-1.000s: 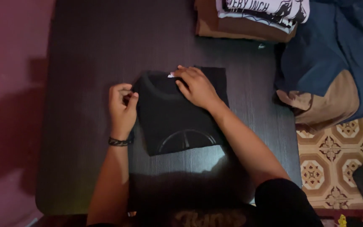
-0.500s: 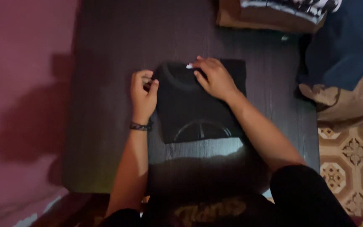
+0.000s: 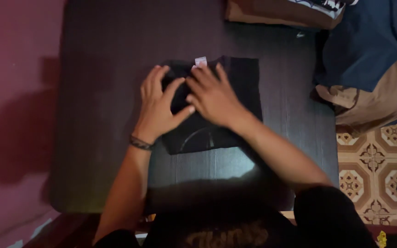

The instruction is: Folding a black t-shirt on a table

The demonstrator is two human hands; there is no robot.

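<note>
On the dark table (image 3: pixel 106 41), the left hand (image 3: pixel 159 108) and right hand (image 3: pixel 214 98) lie flat, fingers spread, gripping nothing, hiding much of the folded black T-shirt (image 3: pixel 242 87).

Left hand (image 3: pixel 161 103): palm down, fingers spread, banded wrist, thumb touching right hand. Right hand (image 3: pixel 212 96): palm down, fingers splayed forward, forearm angling back rightward.

Middle of the folded black shirt (image 3: pixel 240 92) under both hands; brown folded stack (image 3: pixel 272 14) cropped at top.
</note>
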